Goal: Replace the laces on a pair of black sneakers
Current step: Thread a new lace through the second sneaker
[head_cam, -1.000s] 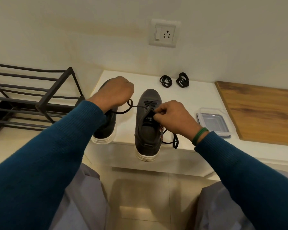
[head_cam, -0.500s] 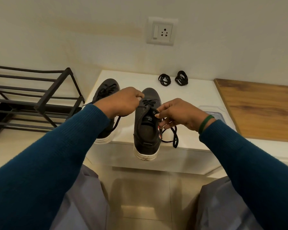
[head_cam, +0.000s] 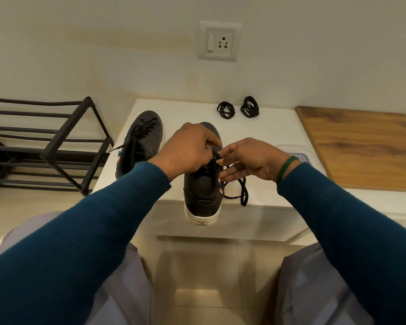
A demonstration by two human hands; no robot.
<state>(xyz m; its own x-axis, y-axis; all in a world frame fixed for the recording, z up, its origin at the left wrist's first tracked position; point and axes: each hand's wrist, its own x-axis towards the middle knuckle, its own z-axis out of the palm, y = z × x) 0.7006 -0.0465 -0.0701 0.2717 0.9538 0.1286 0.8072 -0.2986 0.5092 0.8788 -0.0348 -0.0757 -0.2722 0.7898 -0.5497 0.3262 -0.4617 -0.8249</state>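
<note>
Overhanging sneaker: a black low-top sneaker with a white sole (head_cam: pixel 202 198) is lying toe-away at the front edge of the white counter (head_cam: pixel 274 127), its heel sticking out past that edge.
Left hand: the left hand (head_cam: pixel 188 148) is hanging over the sneaker's lacing, its fingers (head_cam: pixel 208 140) curling tight and its thumb and forefinger pinching the thin black lace (head_cam: pixel 243 195) at the eyelets.
Right hand: the right hand (head_cam: pixel 251 160) is pinching the thin black lace between thumb and forefinger, just beside the left fingertips. Its other fingers (head_cam: pixel 230 175) are stretching out straight below, and a green band (head_cam: pixel 286 167) is circling the wrist.
Slack: the rest of the lace is trailing from under the right hand, looping on the counter just to the right of the sneaker and reaching the front edge.
Second sneaker: a matching black laced sneaker (head_cam: pixel 140 141) is lying near the counter's left edge, its lace ends straying toward that edge and its heel hiding behind the teal sleeve (head_cam: pixel 103 219).
Coiled laces: two small black lace bundles (head_cam: pixel 225 109) are sitting side by side near the back edge, well apart from both shoes.
Tray: a clear plastic tray (head_cam: pixel 299 153) is showing partly behind the right wrist.
Board: a brown wood-grain board (head_cam: pixel 361 146) is covering the counter's right side.
Rack: a black metal shoe rack (head_cam: pixel 56 141) is standing beyond the left edge.
Wall: a white switch-and-socket plate (head_cam: pixel 219 41) is sitting above the back edge.
</note>
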